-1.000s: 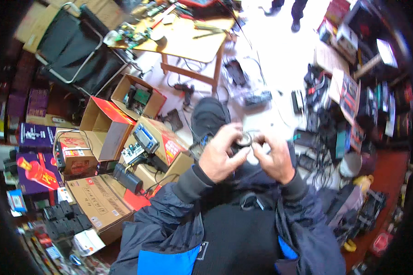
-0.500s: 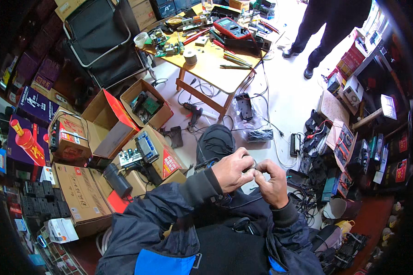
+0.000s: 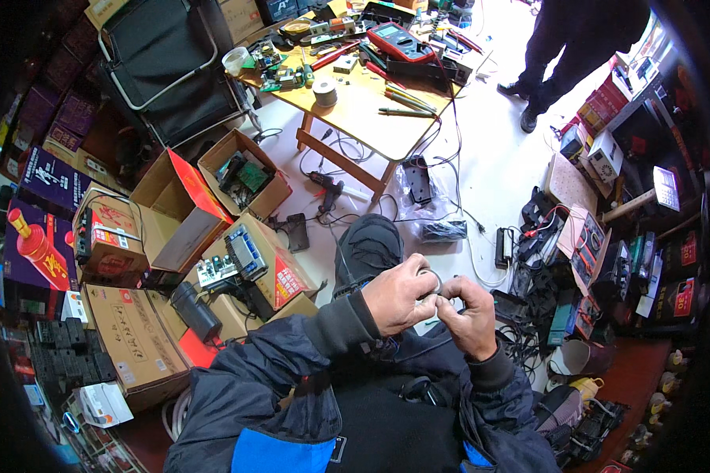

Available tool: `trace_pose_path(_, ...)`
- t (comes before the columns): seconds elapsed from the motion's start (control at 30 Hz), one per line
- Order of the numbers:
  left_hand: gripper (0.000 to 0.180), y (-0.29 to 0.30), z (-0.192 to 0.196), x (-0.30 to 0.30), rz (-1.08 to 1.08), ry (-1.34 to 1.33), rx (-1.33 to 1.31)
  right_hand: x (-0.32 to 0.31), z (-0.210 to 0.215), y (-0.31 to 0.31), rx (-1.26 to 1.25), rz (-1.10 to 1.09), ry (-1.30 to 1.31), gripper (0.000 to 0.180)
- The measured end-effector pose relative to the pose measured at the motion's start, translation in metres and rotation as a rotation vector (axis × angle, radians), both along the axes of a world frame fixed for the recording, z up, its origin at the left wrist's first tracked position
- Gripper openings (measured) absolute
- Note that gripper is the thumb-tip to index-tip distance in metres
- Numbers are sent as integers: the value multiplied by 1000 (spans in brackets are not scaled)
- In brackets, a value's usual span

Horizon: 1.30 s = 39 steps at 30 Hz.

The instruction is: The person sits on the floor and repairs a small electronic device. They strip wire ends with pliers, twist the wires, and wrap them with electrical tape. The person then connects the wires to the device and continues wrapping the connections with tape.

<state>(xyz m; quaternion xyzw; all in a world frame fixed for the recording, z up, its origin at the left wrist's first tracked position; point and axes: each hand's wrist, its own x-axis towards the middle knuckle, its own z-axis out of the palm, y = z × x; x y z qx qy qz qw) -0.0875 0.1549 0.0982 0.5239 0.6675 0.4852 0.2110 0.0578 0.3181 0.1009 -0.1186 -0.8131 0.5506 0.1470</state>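
Above my lap, my left hand point(image 3: 396, 299) and my right hand point(image 3: 469, 319) meet with bent fingers, thumbs close to each other. Both are closed in a pinch. A small pale, thin thing shows between the fingertips, too little of it to name. Below the hands lies dark clothing with a black cord or strap; part of it is hidden by my sleeves. My knee point(image 3: 368, 240) in dark trousers is just beyond my left hand.
Ahead stands a wooden table point(image 3: 363, 130) with a red multimeter point(image 3: 400, 42), a solder spool point(image 3: 324, 91), pens and circuit boards. Open cardboard boxes point(image 3: 270, 188) crowd the left. A glue gun point(image 3: 329, 191) and cables lie on the floor. Another person's legs point(image 3: 556, 59) are at far right.
My hands stay together in nearly the same pinch. The view has shifted slightly, and the other person's legs have changed position a little.
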Motion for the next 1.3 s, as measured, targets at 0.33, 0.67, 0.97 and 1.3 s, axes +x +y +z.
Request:
trace_pose_path(0.33,18,-2,23,-28,-113,78,161,-10,-53,88,143,-673,-89,6)
trace_pose_path(0.67,41,80,-62,-242,699,615,-315,-15,-51,34,-302,-154,82,57)
trace_pose_path(0.97,32,16,23,-127,355,401,160,-3,0,27,-1009,90,253,102)
trace_pose_path(1.3,40,16,28,19,382,166,240,10,20,-12,-1261,280,326,105)
